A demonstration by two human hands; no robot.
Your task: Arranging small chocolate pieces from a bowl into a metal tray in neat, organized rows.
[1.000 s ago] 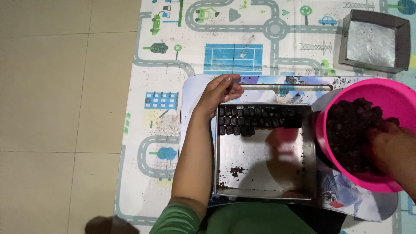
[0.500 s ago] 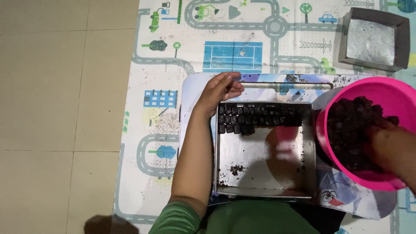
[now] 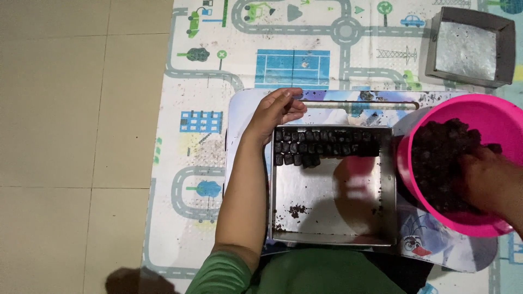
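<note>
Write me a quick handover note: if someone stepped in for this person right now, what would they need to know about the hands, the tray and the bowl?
Left hand: empty, resting at the far left corner of the metal tray, fingers curled on its rim.
Right hand: down in the pink bowl, in the dark lumps; whether its grip has closed on any cannot be seen.
Tray: on a lap board on the road-print play mat. Small dark pieces fill roughly two rows along the far edge, with a third row begun at the left.
Left: most of the tray bare, only crumbs; the bowl holds plenty.
Second tray: far right on the mat.
</note>
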